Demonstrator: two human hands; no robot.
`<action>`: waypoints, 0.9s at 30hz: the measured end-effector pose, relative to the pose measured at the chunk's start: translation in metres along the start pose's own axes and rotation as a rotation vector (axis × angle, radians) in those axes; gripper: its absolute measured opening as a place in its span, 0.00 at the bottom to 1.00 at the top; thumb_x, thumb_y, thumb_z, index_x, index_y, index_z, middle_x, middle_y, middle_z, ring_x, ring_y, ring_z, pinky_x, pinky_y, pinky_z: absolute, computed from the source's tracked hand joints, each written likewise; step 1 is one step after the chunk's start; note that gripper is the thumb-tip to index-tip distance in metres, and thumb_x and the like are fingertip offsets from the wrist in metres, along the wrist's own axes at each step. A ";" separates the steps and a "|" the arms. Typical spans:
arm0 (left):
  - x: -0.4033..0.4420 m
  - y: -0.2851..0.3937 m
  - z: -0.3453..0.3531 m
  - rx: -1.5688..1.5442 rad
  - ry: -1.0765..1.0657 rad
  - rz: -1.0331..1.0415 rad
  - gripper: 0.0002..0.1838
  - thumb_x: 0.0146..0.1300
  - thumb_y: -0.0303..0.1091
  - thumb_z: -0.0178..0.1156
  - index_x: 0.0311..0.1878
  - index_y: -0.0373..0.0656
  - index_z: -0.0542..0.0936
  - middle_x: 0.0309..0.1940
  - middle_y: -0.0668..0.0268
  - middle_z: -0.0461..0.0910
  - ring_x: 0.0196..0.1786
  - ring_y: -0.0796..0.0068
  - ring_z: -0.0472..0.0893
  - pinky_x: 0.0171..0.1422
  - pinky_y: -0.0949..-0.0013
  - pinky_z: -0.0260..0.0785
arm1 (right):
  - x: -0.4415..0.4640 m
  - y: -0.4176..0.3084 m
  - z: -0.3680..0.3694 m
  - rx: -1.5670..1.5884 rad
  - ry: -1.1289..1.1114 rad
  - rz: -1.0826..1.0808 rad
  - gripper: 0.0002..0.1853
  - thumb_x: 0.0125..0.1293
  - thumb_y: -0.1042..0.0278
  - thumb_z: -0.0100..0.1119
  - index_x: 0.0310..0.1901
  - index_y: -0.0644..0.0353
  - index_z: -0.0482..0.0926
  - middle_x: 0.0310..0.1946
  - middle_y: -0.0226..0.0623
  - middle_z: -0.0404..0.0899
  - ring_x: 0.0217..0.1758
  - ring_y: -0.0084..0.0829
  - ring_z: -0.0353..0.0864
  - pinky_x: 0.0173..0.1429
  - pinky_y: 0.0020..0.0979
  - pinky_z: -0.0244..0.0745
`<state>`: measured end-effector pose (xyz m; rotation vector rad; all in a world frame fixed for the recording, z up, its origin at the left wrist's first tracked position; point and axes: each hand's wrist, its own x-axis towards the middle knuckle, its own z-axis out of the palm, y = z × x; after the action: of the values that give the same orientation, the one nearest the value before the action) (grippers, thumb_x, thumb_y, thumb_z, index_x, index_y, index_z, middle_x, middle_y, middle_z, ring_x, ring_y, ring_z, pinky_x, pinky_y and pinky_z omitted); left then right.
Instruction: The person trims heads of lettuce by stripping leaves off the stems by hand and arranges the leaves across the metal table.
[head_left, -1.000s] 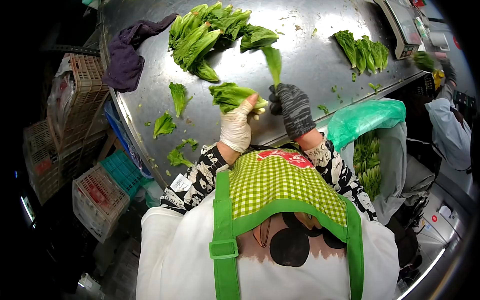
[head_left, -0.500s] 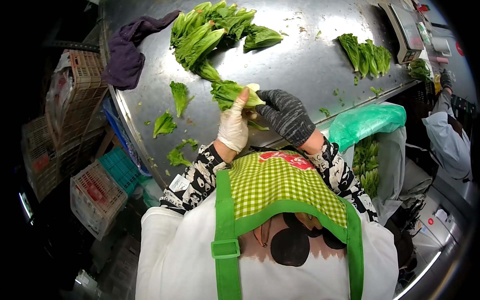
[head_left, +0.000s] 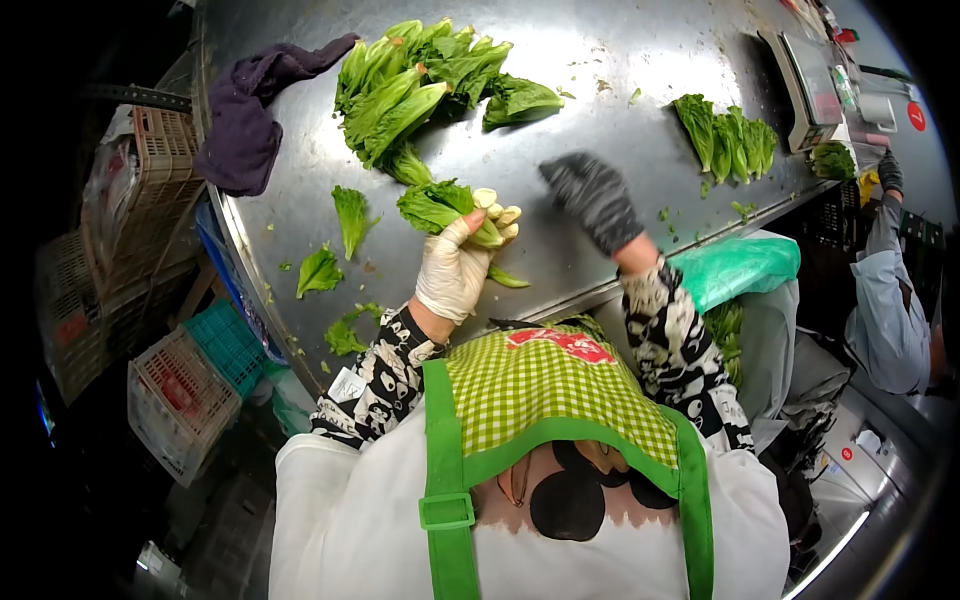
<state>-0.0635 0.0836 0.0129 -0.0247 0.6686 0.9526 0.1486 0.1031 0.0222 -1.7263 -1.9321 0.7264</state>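
My left hand (head_left: 452, 268), in a whitish glove, is closed around a small romaine lettuce head (head_left: 430, 207) above the metal table (head_left: 560, 250); its leaves point left and its pale cut base is at my fingertips. To the right, my right hand (head_left: 597, 203) in a dark grey knit glove is raised over the table, apart from the lettuce. Motion smears its fingers, so I cannot make out whether it holds anything. A loose leaf strip (head_left: 508, 277) lies just below my left hand. Beyond it is a pile of romaine lettuce (head_left: 400, 100).
Trimmed leaves (head_left: 320, 272) are scattered at left, near a purple cloth (head_left: 240, 130). A row of lettuce heads (head_left: 728, 140) lies at right, by a scale (head_left: 806, 90). A green plastic bag (head_left: 740, 270) tops a lettuce-filled container below the edge. A co-worker (head_left: 888, 310) stands far right.
My right hand has left the base of the lettuce and moved right and slightly up. My left hand has shifted a little left and down, still gripping the lettuce.
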 end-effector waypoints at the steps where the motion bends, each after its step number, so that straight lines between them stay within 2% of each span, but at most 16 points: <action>1: 0.000 0.003 0.002 -0.026 0.014 -0.035 0.14 0.63 0.26 0.59 0.51 0.35 0.74 0.39 0.60 0.81 0.45 0.64 0.80 0.58 0.59 0.71 | 0.017 0.006 -0.005 0.420 0.044 0.435 0.19 0.60 0.68 0.63 0.52 0.61 0.77 0.47 0.43 0.81 0.48 0.39 0.80 0.52 0.36 0.76; 3: 0.001 0.003 0.003 -0.030 0.024 -0.029 0.13 0.63 0.23 0.57 0.51 0.34 0.74 0.37 0.61 0.80 0.39 0.68 0.79 0.49 0.64 0.72 | 0.045 0.039 -0.010 0.226 0.166 0.397 0.25 0.58 0.64 0.66 0.57 0.62 0.75 0.54 0.46 0.78 0.55 0.40 0.77 0.59 0.35 0.73; 5: 0.004 0.000 -0.006 -0.017 -0.009 -0.009 0.11 0.63 0.22 0.57 0.49 0.34 0.75 0.36 0.62 0.79 0.34 0.70 0.79 0.41 0.66 0.73 | 0.071 0.062 -0.010 0.008 0.150 0.275 0.30 0.57 0.62 0.67 0.60 0.62 0.72 0.56 0.50 0.75 0.58 0.43 0.76 0.64 0.35 0.70; 6: 0.006 -0.003 -0.004 -0.028 0.056 -0.030 0.11 0.62 0.20 0.59 0.47 0.36 0.76 0.34 0.65 0.77 0.30 0.74 0.76 0.34 0.71 0.68 | 0.082 0.060 -0.009 -0.052 0.115 0.230 0.33 0.57 0.61 0.66 0.63 0.61 0.69 0.57 0.52 0.74 0.60 0.44 0.74 0.66 0.35 0.68; 7: 0.007 -0.006 -0.006 -0.004 0.042 -0.018 0.11 0.61 0.19 0.60 0.47 0.36 0.76 0.34 0.66 0.77 0.30 0.75 0.76 0.34 0.71 0.69 | 0.084 0.050 -0.010 -0.007 0.044 0.269 0.30 0.58 0.59 0.65 0.60 0.63 0.72 0.57 0.51 0.74 0.59 0.45 0.74 0.65 0.36 0.68; 9: 0.009 -0.011 -0.010 0.042 0.018 0.009 0.12 0.60 0.19 0.61 0.46 0.38 0.76 0.34 0.67 0.77 0.31 0.76 0.76 0.33 0.73 0.69 | 0.084 0.050 -0.006 -0.014 -0.029 0.212 0.25 0.60 0.58 0.64 0.56 0.63 0.76 0.54 0.49 0.77 0.57 0.43 0.76 0.62 0.37 0.69; 12: 0.006 -0.009 -0.012 0.066 0.066 0.001 0.13 0.60 0.20 0.62 0.48 0.39 0.76 0.36 0.68 0.78 0.32 0.77 0.77 0.33 0.73 0.70 | 0.082 0.031 -0.003 -0.076 -0.017 0.357 0.21 0.61 0.57 0.63 0.50 0.63 0.80 0.46 0.47 0.81 0.50 0.40 0.80 0.55 0.36 0.73; 16: 0.008 -0.001 -0.007 -0.009 0.083 -0.031 0.13 0.61 0.25 0.64 0.48 0.37 0.76 0.38 0.67 0.79 0.37 0.75 0.78 0.36 0.74 0.70 | 0.049 0.011 0.003 0.364 -0.032 0.379 0.19 0.62 0.54 0.63 0.44 0.64 0.82 0.34 0.46 0.84 0.37 0.35 0.82 0.46 0.33 0.76; 17: 0.008 0.001 -0.002 -0.014 0.075 -0.029 0.13 0.61 0.26 0.65 0.48 0.37 0.76 0.38 0.66 0.79 0.38 0.74 0.78 0.37 0.74 0.70 | 0.038 -0.004 -0.003 0.427 -0.090 0.398 0.18 0.63 0.57 0.63 0.44 0.66 0.82 0.35 0.46 0.84 0.37 0.34 0.82 0.46 0.31 0.76; 19: 0.009 0.004 0.005 -0.022 0.057 -0.029 0.14 0.61 0.29 0.66 0.48 0.37 0.77 0.39 0.65 0.80 0.41 0.73 0.78 0.39 0.75 0.71 | 0.018 -0.028 -0.008 0.442 -0.093 0.306 0.13 0.64 0.65 0.63 0.44 0.66 0.82 0.35 0.39 0.84 0.36 0.23 0.79 0.43 0.27 0.75; 21: 0.014 0.002 0.002 -0.033 0.006 -0.033 0.16 0.60 0.31 0.67 0.49 0.40 0.77 0.40 0.65 0.80 0.39 0.72 0.79 0.39 0.74 0.72 | -0.001 -0.041 -0.007 0.481 -0.059 0.181 0.15 0.63 0.62 0.63 0.43 0.66 0.82 0.37 0.46 0.83 0.36 0.34 0.82 0.45 0.32 0.76; 22: 0.014 0.004 0.003 -0.011 -0.053 -0.043 0.17 0.60 0.31 0.67 0.51 0.40 0.76 0.41 0.66 0.80 0.39 0.72 0.79 0.39 0.73 0.73 | -0.008 -0.048 -0.006 0.458 -0.046 0.177 0.13 0.64 0.63 0.61 0.42 0.65 0.82 0.36 0.47 0.83 0.37 0.38 0.82 0.45 0.35 0.76; 23: 0.013 0.005 0.005 0.012 -0.111 -0.054 0.18 0.60 0.31 0.67 0.53 0.41 0.75 0.42 0.66 0.80 0.40 0.72 0.78 0.40 0.73 0.74 | -0.013 -0.051 -0.004 0.405 -0.020 0.134 0.12 0.64 0.64 0.60 0.42 0.65 0.82 0.36 0.47 0.82 0.37 0.40 0.82 0.45 0.36 0.76; 25: 0.007 0.003 0.016 0.056 -0.063 -0.023 0.17 0.58 0.31 0.68 0.50 0.43 0.76 0.39 0.68 0.80 0.38 0.74 0.78 0.38 0.73 0.74 | -0.023 -0.053 0.001 0.299 0.036 0.048 0.11 0.65 0.66 0.58 0.41 0.65 0.82 0.36 0.48 0.82 0.39 0.43 0.81 0.46 0.38 0.75; 27: 0.004 0.001 0.019 0.114 -0.072 0.000 0.17 0.58 0.30 0.69 0.49 0.43 0.77 0.38 0.68 0.81 0.35 0.76 0.78 0.37 0.74 0.74 | -0.028 -0.054 0.005 0.323 0.068 0.078 0.10 0.66 0.68 0.55 0.40 0.64 0.82 0.36 0.48 0.81 0.40 0.46 0.80 0.46 0.40 0.75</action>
<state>-0.0530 0.0927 0.0262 0.1096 0.6553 0.9100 0.1081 0.0705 0.0534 -1.6095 -1.6074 0.9378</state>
